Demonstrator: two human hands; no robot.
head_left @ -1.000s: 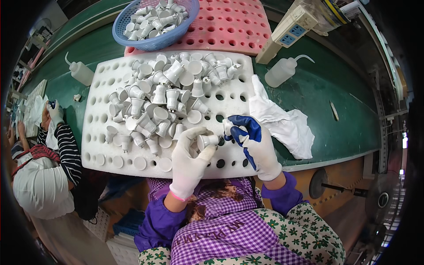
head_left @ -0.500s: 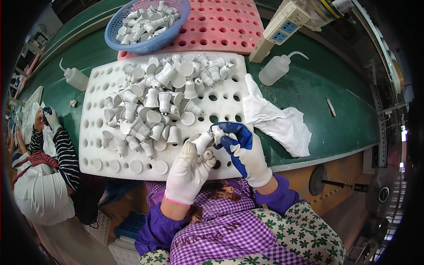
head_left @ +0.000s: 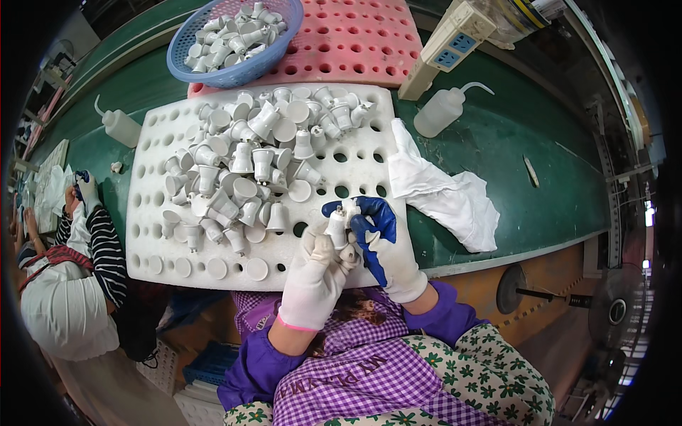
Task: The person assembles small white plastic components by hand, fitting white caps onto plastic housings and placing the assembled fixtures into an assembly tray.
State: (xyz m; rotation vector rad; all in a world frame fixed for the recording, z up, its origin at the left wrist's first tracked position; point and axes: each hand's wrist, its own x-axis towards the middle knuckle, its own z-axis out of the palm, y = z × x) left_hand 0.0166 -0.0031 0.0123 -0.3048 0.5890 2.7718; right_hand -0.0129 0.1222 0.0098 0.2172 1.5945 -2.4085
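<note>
In front of me, my left hand [head_left: 312, 268], in a white glove, grips a small white spotlight bulb [head_left: 336, 228] almost upright, pin end up. My right hand [head_left: 389, 245], in a white glove with blue-coated fingers, pinches a small white wad [head_left: 350, 206], apparently cloth, against the pin end. The right fingertips partly cover the contact. Both hands are above the near right part of a white foam board [head_left: 231, 282] with rows of holes. A heap of similar white bulbs [head_left: 241, 157] lies on the board to the left, and several sit face up in its front row.
Behind the board, a blue basket [head_left: 245, 77] of bulbs overlaps a pink foam board [head_left: 369, 39]. A squeeze bottle [head_left: 439, 113], a white cloth [head_left: 455, 206] and a socket post [head_left: 444, 53] are on the right. Another bottle [head_left: 122, 128] and a co-worker [head_left: 67, 305] are on the left.
The bulb has turned from tilted to nearly upright and shifted slightly right with my left hand. My right hand has drawn slightly left, still holding the white wad at the pin end.
</note>
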